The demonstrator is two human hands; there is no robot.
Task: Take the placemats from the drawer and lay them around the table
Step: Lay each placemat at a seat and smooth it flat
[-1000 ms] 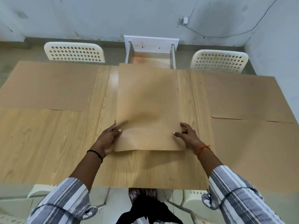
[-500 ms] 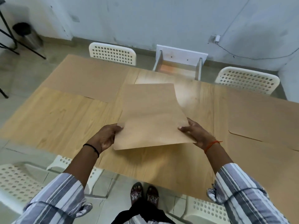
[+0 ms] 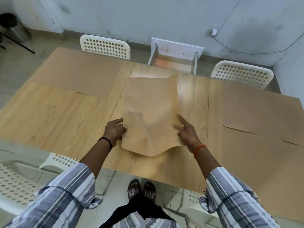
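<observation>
A tan placemat hangs bent and buckled just above the middle of the wooden table. My left hand pinches its left edge and my right hand holds its right edge near the front corner. Three more tan placemats lie flat: one at the far left, one at the far right, one at the near right. The white drawer stands open past the table's far edge.
White perforated chairs stand at the far left, far right, near left and near right. A dark bin sits by the wall at the far left. My feet are at the table's front edge.
The placemat has come up off the table and toward me, and now sags and buckles between my hands. I have stepped back and left, so more floor and the front edge show.
</observation>
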